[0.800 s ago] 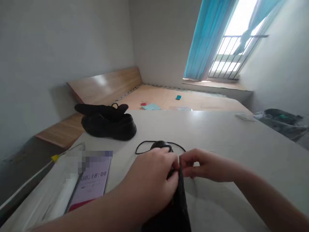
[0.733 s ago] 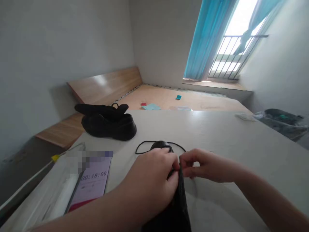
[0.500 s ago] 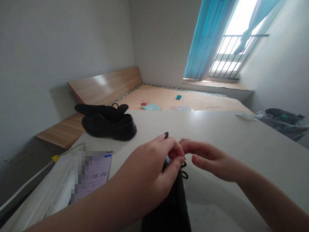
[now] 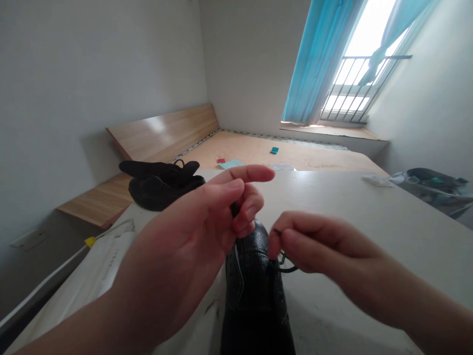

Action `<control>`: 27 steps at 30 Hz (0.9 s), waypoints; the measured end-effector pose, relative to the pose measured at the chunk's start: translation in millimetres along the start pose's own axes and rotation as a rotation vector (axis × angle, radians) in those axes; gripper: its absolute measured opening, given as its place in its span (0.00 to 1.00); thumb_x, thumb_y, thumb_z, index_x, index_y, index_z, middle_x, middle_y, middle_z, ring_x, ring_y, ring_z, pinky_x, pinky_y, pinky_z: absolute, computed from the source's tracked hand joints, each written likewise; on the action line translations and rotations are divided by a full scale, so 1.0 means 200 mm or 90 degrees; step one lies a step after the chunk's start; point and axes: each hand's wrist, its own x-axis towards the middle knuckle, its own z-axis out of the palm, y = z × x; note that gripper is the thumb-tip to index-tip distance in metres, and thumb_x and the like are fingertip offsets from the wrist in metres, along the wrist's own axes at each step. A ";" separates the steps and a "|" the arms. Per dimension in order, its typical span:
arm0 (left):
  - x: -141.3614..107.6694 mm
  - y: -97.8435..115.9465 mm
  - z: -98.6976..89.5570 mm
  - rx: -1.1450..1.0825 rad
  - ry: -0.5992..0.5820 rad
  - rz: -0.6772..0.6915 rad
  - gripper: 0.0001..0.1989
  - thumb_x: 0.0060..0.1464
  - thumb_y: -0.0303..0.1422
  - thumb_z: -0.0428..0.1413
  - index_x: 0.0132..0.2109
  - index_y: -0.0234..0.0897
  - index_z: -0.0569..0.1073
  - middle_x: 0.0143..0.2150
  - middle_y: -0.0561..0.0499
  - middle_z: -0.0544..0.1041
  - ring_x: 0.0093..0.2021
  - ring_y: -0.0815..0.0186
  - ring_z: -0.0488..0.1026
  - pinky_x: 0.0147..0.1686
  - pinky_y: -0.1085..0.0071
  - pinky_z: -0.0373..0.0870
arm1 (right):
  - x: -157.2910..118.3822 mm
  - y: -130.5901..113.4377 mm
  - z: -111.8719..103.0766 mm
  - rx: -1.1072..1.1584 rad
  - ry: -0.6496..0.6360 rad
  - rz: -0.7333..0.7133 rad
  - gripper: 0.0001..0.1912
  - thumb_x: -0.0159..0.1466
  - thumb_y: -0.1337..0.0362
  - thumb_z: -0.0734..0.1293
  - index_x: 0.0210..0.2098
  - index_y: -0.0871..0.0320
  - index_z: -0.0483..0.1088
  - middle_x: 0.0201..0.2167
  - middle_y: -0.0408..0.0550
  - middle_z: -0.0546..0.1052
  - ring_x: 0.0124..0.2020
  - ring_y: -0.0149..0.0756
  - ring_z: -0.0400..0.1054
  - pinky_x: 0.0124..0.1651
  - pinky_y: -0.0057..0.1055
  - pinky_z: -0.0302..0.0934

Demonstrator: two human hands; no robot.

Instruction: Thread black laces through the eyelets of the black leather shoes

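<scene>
Pinching laces point(image 4: 286, 269), both hands point(image 4: 192, 217) point(image 4: 325, 244) hide the top of the shoe point(image 4: 254, 288).

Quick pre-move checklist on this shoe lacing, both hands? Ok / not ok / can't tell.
1. Left hand pinching the black lace: ok.
2. Right hand holding a lace end at its fingertips: ok.
3. Black leather shoe resting on the white table: ok.
4. Other black shoes apart from both hands: ok.
5. Lace seated in the eyelets: cannot tell, the hands hide them.
</scene>
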 end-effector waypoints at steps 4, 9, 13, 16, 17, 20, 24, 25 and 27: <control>-0.01 0.00 0.01 0.019 0.019 0.051 0.12 0.56 0.30 0.50 0.40 0.41 0.79 0.31 0.51 0.67 0.31 0.69 0.66 0.30 0.76 0.72 | 0.09 0.00 0.09 -0.068 -0.060 0.013 0.12 0.67 0.56 0.63 0.33 0.56 0.70 0.25 0.40 0.63 0.28 0.30 0.56 0.28 0.27 0.52; 0.00 0.02 0.00 -0.053 0.092 0.089 0.14 0.55 0.26 0.48 0.42 0.37 0.77 0.32 0.50 0.69 0.33 0.68 0.68 0.33 0.74 0.72 | 0.20 0.02 0.10 -0.058 0.016 -0.011 0.11 0.60 0.58 0.71 0.32 0.58 0.67 0.28 0.40 0.68 0.30 0.30 0.59 0.32 0.28 0.55; 0.02 0.01 0.01 -0.070 0.132 0.067 0.13 0.55 0.27 0.49 0.44 0.36 0.76 0.31 0.50 0.70 0.32 0.68 0.69 0.33 0.75 0.70 | 0.24 0.05 0.09 -0.019 -0.032 -0.025 0.11 0.61 0.57 0.70 0.31 0.59 0.69 0.26 0.40 0.67 0.29 0.29 0.58 0.31 0.27 0.53; 0.04 -0.02 0.01 -0.056 0.162 0.040 0.12 0.56 0.28 0.49 0.45 0.37 0.75 0.32 0.51 0.70 0.34 0.68 0.69 0.34 0.75 0.69 | 0.24 0.07 0.08 0.067 -0.066 -0.018 0.13 0.60 0.58 0.71 0.28 0.60 0.68 0.23 0.37 0.63 0.25 0.26 0.52 0.27 0.26 0.49; 0.04 -0.03 0.01 -0.044 0.164 0.034 0.12 0.57 0.29 0.50 0.45 0.38 0.75 0.32 0.52 0.71 0.35 0.68 0.69 0.35 0.75 0.69 | 0.24 0.07 0.08 0.078 -0.064 -0.010 0.13 0.59 0.59 0.72 0.27 0.60 0.67 0.23 0.37 0.63 0.24 0.25 0.51 0.27 0.25 0.47; 0.04 -0.02 -0.04 0.113 0.103 0.002 0.12 0.57 0.32 0.52 0.47 0.42 0.75 0.39 0.53 0.74 0.43 0.65 0.71 0.43 0.72 0.68 | 0.23 0.08 0.07 0.053 -0.037 0.035 0.12 0.60 0.59 0.69 0.27 0.59 0.65 0.22 0.36 0.60 0.23 0.25 0.49 0.24 0.26 0.45; 0.01 0.07 -0.11 0.582 0.025 0.020 0.17 0.58 0.39 0.53 0.55 0.51 0.72 0.41 0.54 0.77 0.44 0.60 0.73 0.42 0.66 0.67 | 0.22 0.10 0.06 -0.144 0.007 0.006 0.11 0.64 0.60 0.61 0.27 0.57 0.60 0.22 0.37 0.58 0.24 0.27 0.51 0.26 0.27 0.47; 0.01 0.10 -0.12 0.720 0.049 0.052 0.19 0.59 0.41 0.52 0.56 0.52 0.71 0.37 0.54 0.78 0.40 0.58 0.74 0.40 0.63 0.67 | 0.21 0.10 0.06 -0.221 0.017 -0.017 0.11 0.65 0.62 0.60 0.26 0.56 0.58 0.21 0.37 0.58 0.24 0.27 0.51 0.26 0.27 0.47; 0.00 0.14 -0.14 0.981 0.105 0.127 0.19 0.58 0.44 0.51 0.55 0.49 0.73 0.30 0.52 0.77 0.34 0.55 0.73 0.37 0.60 0.65 | 0.21 0.10 0.06 -0.383 0.024 -0.050 0.11 0.64 0.65 0.59 0.26 0.55 0.54 0.20 0.36 0.58 0.22 0.27 0.50 0.25 0.27 0.45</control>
